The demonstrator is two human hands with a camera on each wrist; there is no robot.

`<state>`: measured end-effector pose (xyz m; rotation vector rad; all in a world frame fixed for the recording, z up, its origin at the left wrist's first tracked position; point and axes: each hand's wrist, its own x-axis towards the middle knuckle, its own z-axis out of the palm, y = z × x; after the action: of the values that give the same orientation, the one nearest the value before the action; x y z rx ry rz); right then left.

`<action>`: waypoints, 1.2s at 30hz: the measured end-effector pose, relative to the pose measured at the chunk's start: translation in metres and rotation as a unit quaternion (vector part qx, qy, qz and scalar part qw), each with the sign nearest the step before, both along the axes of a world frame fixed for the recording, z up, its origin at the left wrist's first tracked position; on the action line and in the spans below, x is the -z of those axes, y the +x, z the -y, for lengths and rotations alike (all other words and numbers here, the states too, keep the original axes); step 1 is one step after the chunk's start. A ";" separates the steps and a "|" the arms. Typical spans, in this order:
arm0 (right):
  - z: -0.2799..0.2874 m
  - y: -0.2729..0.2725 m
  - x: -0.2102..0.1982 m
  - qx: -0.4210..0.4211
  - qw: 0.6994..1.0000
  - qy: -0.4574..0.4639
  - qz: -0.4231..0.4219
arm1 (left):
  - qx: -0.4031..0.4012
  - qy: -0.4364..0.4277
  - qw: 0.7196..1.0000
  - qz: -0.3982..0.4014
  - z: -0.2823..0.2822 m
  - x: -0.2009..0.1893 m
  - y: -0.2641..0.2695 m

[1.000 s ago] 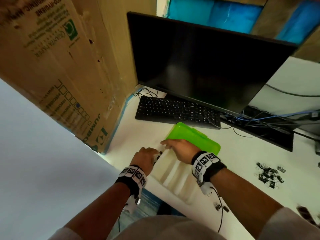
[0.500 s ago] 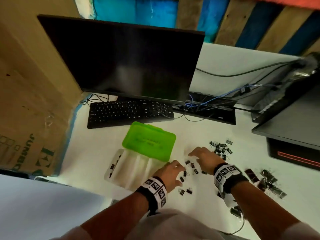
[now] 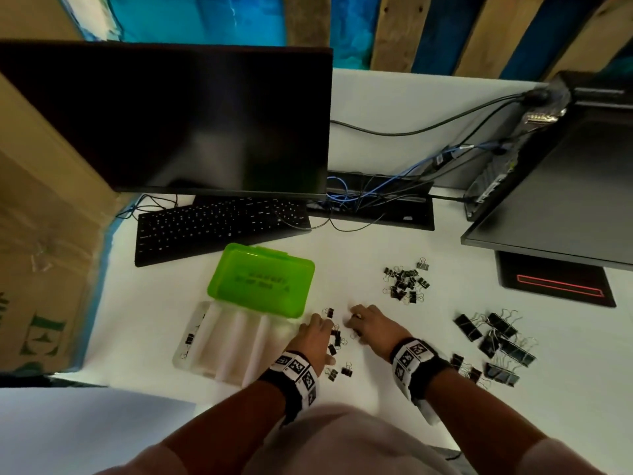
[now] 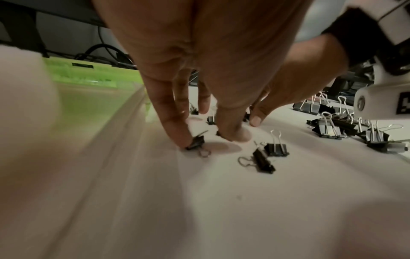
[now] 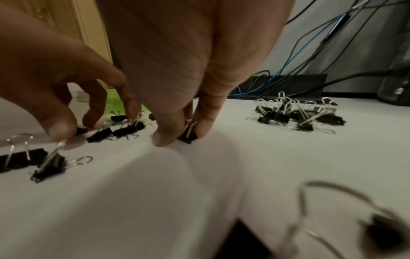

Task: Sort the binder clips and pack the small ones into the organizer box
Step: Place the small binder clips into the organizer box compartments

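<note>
The clear organizer box (image 3: 236, 351) lies open with its green lid (image 3: 260, 281) folded back; a few small clips (image 3: 189, 338) sit in its leftmost compartment. Just right of it, loose small binder clips (image 3: 336, 338) are scattered on the white desk. My left hand (image 3: 327, 332) reaches down among them; its index fingertip (image 4: 183, 140) touches one small clip (image 4: 195, 141), with the thumb a little apart from it. My right hand (image 5: 184, 135) pinches another small clip (image 5: 188, 135) between thumb and a finger, with the clip still on the desk.
A pile of mid-sized clips (image 3: 406, 282) lies behind the right hand and a pile of large clips (image 3: 496, 341) to its right. A keyboard (image 3: 219, 228), a monitor (image 3: 171, 121) and cables (image 3: 359, 197) are at the back, a cardboard box (image 3: 44, 234) at the left.
Both hands left the organizer box and moved right to the loose small clips. The head view swung right with them. The right hand now pinches a clip.
</note>
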<state>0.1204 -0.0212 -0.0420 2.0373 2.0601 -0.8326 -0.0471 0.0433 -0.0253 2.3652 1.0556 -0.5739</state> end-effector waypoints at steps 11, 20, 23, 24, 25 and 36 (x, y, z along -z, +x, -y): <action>0.022 0.033 0.006 -0.058 0.998 -0.016 -0.029 | 0.114 0.043 0.993 -0.009 0.008 -0.002 0.000; 0.028 0.027 0.003 -0.042 0.999 0.011 -0.011 | 0.031 -0.035 0.998 0.050 -0.001 0.016 0.006; 0.034 0.023 -0.002 0.005 1.000 0.004 -0.027 | -0.096 -0.084 0.982 0.142 0.000 0.022 0.005; 0.036 0.021 -0.004 0.015 0.999 -0.006 -0.036 | -0.111 -0.081 0.979 0.154 -0.003 0.025 0.005; 0.038 0.020 -0.007 0.017 0.999 -0.021 -0.042 | -0.114 -0.094 0.975 0.164 -0.004 0.024 0.007; 0.049 -0.004 -0.008 -0.087 0.996 -0.013 0.025 | -0.071 -0.094 0.982 0.146 -0.006 0.016 0.009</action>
<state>0.1163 -0.0700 -0.0345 1.8135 2.1499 -0.7654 -0.0377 0.0492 -0.0410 2.1098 0.9790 -0.2514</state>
